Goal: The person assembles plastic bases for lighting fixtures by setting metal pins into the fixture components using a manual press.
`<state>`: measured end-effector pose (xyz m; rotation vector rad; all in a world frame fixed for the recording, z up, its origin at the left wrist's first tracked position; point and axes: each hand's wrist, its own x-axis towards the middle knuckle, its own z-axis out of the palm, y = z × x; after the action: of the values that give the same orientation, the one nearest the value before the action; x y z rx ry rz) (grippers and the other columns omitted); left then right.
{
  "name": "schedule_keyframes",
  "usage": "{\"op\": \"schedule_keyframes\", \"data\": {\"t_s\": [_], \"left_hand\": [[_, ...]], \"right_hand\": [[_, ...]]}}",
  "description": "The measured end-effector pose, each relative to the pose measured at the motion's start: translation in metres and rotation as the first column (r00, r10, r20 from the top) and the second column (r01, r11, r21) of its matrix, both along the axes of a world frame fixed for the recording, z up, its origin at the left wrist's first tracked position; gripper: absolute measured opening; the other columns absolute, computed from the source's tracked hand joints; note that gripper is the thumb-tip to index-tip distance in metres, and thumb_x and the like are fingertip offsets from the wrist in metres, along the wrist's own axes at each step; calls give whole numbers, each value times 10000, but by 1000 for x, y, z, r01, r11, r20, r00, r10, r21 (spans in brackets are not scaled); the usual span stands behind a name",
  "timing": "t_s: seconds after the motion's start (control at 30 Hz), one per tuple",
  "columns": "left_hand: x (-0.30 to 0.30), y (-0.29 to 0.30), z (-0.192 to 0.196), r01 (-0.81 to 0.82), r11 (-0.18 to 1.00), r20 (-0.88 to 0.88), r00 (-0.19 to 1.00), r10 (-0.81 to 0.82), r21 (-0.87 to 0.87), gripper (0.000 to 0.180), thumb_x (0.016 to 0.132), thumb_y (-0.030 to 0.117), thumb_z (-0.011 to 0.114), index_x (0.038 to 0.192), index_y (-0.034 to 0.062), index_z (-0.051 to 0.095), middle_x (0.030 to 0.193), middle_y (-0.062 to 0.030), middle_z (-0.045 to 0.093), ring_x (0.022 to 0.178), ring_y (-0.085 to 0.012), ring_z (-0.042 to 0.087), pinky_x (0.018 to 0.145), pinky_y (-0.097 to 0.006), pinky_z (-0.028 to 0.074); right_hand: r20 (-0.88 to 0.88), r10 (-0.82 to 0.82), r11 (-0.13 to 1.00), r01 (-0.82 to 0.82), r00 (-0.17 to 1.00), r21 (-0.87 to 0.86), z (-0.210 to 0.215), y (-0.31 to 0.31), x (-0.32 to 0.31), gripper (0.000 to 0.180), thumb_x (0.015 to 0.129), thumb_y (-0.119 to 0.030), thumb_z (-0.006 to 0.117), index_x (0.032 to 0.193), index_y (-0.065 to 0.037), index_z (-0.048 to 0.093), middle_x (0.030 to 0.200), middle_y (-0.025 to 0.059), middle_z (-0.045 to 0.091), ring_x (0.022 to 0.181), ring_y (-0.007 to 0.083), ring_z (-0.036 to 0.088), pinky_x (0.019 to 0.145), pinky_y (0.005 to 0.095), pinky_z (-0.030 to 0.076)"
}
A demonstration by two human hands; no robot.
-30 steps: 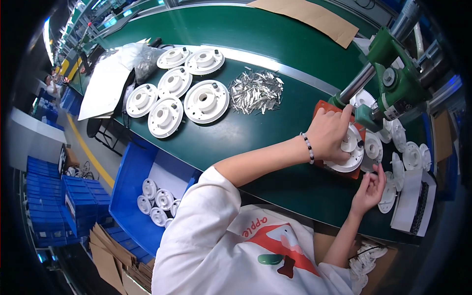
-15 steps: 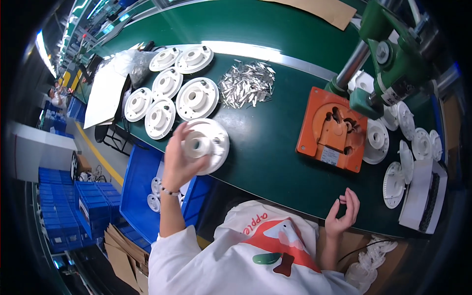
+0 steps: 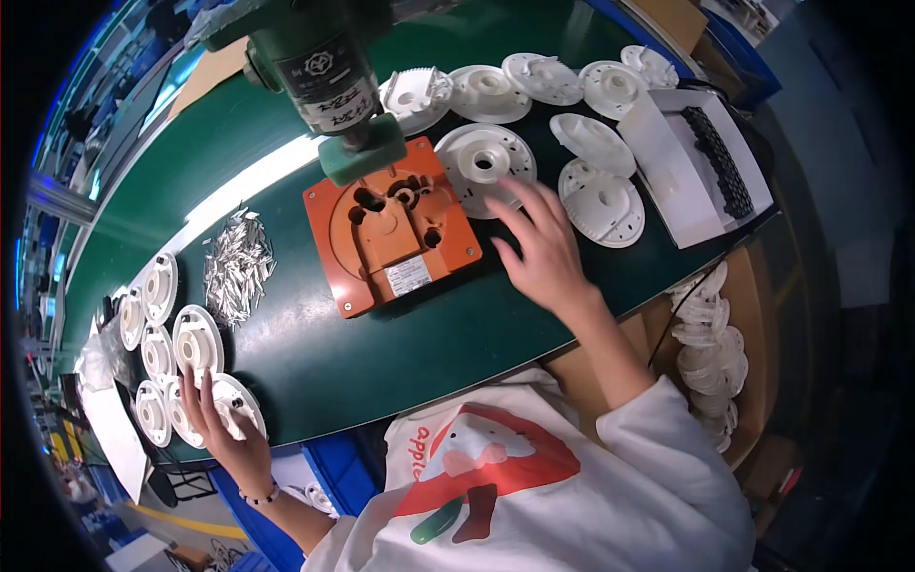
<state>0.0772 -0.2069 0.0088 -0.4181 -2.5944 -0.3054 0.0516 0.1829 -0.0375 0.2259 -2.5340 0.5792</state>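
Observation:
At the left end of the bench my left hand (image 3: 229,446) is open, its fingers stretched over the nearest white round plastic base (image 3: 250,402). Whether its fingertips still touch that base I cannot tell. My right hand (image 3: 548,255), also open with fingers apart, reaches over the near edge of another white round base (image 3: 484,160) with a raised hollow hub. That base lies flat just right of an orange fixture block (image 3: 334,229), which has a round recess and dark holes. Nothing is gripped in either hand.
A green press head (image 3: 364,153) overhangs the fixture. Small silvery strips (image 3: 238,270) lie heaped to its left, beyond several finished-looking white bases (image 3: 193,341). More white parts (image 3: 600,202) and a white box (image 3: 662,176) stand right. A blue bin (image 3: 338,472) sits below the bench edge.
The view has swung to the right. My left hand has let go of the white base, now lying by the left group. My right hand has moved from the bench's front edge to the right-hand base.

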Motion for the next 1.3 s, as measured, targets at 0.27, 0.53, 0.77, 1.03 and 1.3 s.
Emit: {"op": "schedule_keyframes", "data": {"t_s": [0.27, 0.53, 0.77, 1.03, 1.3], "left_hand": [[-15, 116, 16, 423, 883, 20, 900, -436, 203, 429, 669, -107, 457, 1061, 37, 555, 1234, -171, 471, 1211, -367, 376, 994, -448, 299], [-18, 128, 3, 518, 799, 51, 829, -557, 306, 439, 610, -143, 460, 1007, 12, 569, 1187, -185, 498, 1127, -380, 453, 921, -438, 383], [-18, 126, 6, 541, 778, 38, 813, -581, 318, 416, 621, -146, 467, 996, 3, 568, 1158, -186, 518, 1080, -369, 491, 890, -420, 406], [-29, 143, 4, 572, 730, 38, 777, -628, 373, 401, 650, -88, 569, 1041, -3, 553, 1139, -171, 530, 1033, -348, 522, 859, -394, 426], [-57, 168, -29, 373, 833, 114, 885, -452, 408, 507, 718, 181, 690, 1118, -57, 488, 1180, -265, 470, 1015, -386, 493, 855, -402, 416]], "right_hand": [[266, -61, 973, -1, 962, 230, 3, 18, -50, 443, 616, -208, 719, 1006, -55, 573, 1125, 115, 464, 1109, 311, 398, 947, 397, 341], [316, 93, 994, -108, 944, 30, 7, 32, -22, 305, 620, -114, 719, 897, -47, 611, 1023, 96, 537, 1041, 282, 454, 908, 363, 376], [194, -51, 998, 44, 980, 41, 29, 21, -10, 230, 605, -120, 717, 806, -69, 617, 857, 61, 618, 901, 260, 537, 794, 354, 445], [-130, -94, 990, 79, 987, -117, 66, -8, 3, 210, 588, -128, 735, 760, -62, 635, 815, 66, 640, 803, 249, 560, 738, 337, 458], [-179, 0, 962, -49, 984, -270, 24, -71, -33, 212, 646, -170, 705, 786, -25, 635, 875, 112, 630, 883, 272, 539, 736, 388, 472]]}}
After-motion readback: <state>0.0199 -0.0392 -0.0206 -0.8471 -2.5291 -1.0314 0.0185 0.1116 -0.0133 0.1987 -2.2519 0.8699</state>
